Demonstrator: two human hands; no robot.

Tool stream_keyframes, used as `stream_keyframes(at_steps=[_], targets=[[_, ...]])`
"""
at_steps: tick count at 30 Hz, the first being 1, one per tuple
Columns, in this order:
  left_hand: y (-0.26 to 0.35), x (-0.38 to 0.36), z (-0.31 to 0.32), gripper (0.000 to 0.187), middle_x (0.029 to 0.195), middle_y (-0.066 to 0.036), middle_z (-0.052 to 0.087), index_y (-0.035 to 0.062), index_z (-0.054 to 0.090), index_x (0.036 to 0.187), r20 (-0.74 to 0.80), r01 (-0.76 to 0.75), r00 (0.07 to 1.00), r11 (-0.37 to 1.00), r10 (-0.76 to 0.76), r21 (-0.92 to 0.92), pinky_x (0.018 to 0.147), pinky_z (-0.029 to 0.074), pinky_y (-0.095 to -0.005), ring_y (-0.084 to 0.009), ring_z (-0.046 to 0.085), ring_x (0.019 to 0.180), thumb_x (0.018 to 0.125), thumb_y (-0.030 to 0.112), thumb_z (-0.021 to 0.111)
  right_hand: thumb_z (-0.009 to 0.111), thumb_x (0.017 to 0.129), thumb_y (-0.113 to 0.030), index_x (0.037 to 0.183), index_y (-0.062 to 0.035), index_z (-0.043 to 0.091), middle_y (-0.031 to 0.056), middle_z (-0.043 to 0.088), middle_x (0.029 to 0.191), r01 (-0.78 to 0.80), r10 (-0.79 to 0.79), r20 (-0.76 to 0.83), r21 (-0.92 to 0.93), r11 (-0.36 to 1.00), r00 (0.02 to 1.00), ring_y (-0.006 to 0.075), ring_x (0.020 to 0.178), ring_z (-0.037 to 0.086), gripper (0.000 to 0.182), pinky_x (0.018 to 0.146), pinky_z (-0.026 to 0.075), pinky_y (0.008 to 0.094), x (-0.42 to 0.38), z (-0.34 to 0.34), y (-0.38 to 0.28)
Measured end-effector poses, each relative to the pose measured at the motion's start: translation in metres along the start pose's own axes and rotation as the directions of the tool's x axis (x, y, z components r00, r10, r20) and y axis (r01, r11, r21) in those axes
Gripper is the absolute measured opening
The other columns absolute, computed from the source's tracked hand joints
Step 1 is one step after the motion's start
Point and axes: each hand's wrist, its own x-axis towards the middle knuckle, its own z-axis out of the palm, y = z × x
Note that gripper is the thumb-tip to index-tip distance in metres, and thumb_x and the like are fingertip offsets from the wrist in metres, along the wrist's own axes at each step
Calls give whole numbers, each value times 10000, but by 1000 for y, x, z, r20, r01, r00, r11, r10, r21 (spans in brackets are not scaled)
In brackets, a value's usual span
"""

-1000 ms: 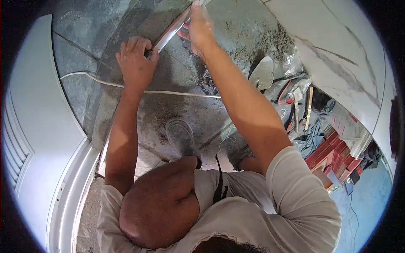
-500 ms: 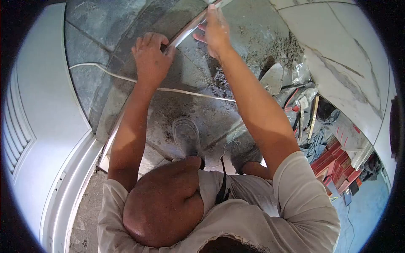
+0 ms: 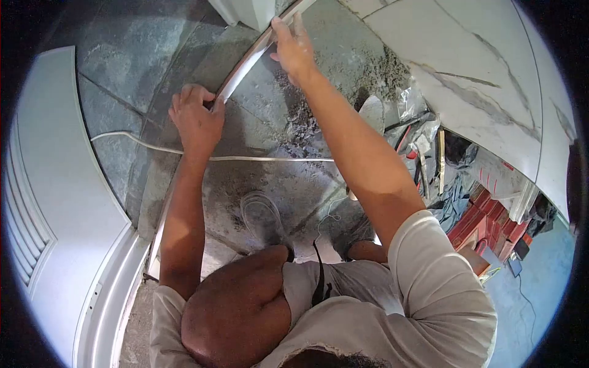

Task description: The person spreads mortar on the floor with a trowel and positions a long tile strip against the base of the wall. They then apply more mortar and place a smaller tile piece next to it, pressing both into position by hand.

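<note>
A long narrow strip point(image 3: 244, 66), pale with a brownish edge, lies slantwise over the grey floor. At its lower end is my left hand point(image 3: 197, 119), with thumb and fingers closed round the strip's end. Farther up, my right hand point(image 3: 293, 49) grips the strip between thumb and fingers. A white cable point(image 3: 270, 159) runs across the floor under both forearms. Loose dark debris point(image 3: 302, 126) lies right of the strip, and a pointed grey trowel-like blade point(image 3: 372, 113) is partly hidden behind my right forearm.
On the left stands a white louvred door point(image 3: 67, 184) beside its frame. A white post point(image 3: 248, 11) rises at the top. Marble-patterned slabs point(image 3: 472, 80) are at the right, above plastic bags, wooden sticks and red boxes point(image 3: 481, 218).
The view has shifted, bringing the white post into sight at the top. Both hands and the strip appear farther left, and the left hand is lower in the frame. Both hands still hold the strip.
</note>
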Motion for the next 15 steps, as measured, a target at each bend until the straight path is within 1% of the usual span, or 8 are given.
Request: stream_keyframes(at_steps=[4, 6, 7, 9, 11, 13, 14, 15], targets=[[3, 0, -1, 187, 942, -80, 586, 76, 611, 809, -36, -41, 998, 999, 41, 4, 813, 374, -452, -316, 535, 931, 709, 145, 753, 568, 909, -449, 1517, -62, 76, 199, 426, 1404, 28, -28, -23, -10, 1000, 999, 305, 1216, 488, 873, 827, 528, 419, 3, 6, 7], [4, 0, -5, 181, 947, -137, 594, 44, 620, 823, 43, 21, 999, 1000, -20, -20, 837, 394, -508, -364, 544, 985, 745, 162, 733, 562, 910, -460, 1517, -60, 77, 208, 429, 1400, 54, -54, -38, 2, 999, 998, 305, 1200, 498, 874, 806, 535, 429, 2, 8, 10], [4, -1, -5, 181, 947, -137, 594, 44, 620, 823, 46, 8, 999, 1000, -7, -17, 837, 394, -508, -364, 544, 985, 745, 162, 733, 564, 905, -477, 1512, -44, 91, 219, 435, 1391, 75, -76, -42, -19, 997, 996, 293, 1192, 503, 883, 809, 535, 401, 1, 8, 10], [2, -1, -2, 170, 920, -76, 577, 76, 604, 799, 21, -18, 1000, 999, 17, 41, 784, 382, -457, -319, 536, 921, 727, 161, 733, 566, 900, -494, 1507, -28, 104, 230, 441, 1382, 105, -107, -63, -28, 994, 992, 282, 1184, 509, 894, 812, 534, 372, 0, 7, 5], [2, 0, -2, 176, 920, -80, 579, 80, 603, 798, 40, -43, 998, 994, 39, 98, 778, 384, -459, -320, 539, 922, 746, 197, 723, 569, 882, -505, 1456, 90, 179, 356, 371, 1397, 90, -91, -60, -21, 996, 994, 398, 1332, 377, 914, 1090, 312, 369, -6, 4, -2], [10, 6, -10, 189, 920, -84, 582, 83, 601, 798, 60, -68, 996, 985, 59, 156, 772, 385, -462, -320, 542, 923, 765, 233, 712, 579, 878, -505, 1455, 89, 184, 356, 367, 1398, 127, -131, -77, -45, 991, 988, 401, 1330, 376, 918, 1092, 309, 375, -10, 2, -8], [16, 9, -14, 228, 922, -90, 586, 83, 599, 799, 128, -68, 991, 967, 37, 244, 767, 387, -467, -319, 546, 928, 777, 285, 704, 590, 874, -505, 1454, 89, 189, 357, 362, 1399, 152, -158, -80, -80, 985, 984, 404, 1329, 375, 922, 1093, 306, 381, -13, 2, -10], [22, 13, -16, 273, 923, -96, 590, 83, 597, 800, 192, -73, 981, 941, 8, 331, 763, 388, -472, -317, 549, 934, 790, 337, 696, 602, 870, -501, 1459, 75, 195, 355, 384, 1379, 149, -150, -99, -14, 989, 984, 415, 1320, 379, 919, 1100, 298, 397, -17, 5, -11]])
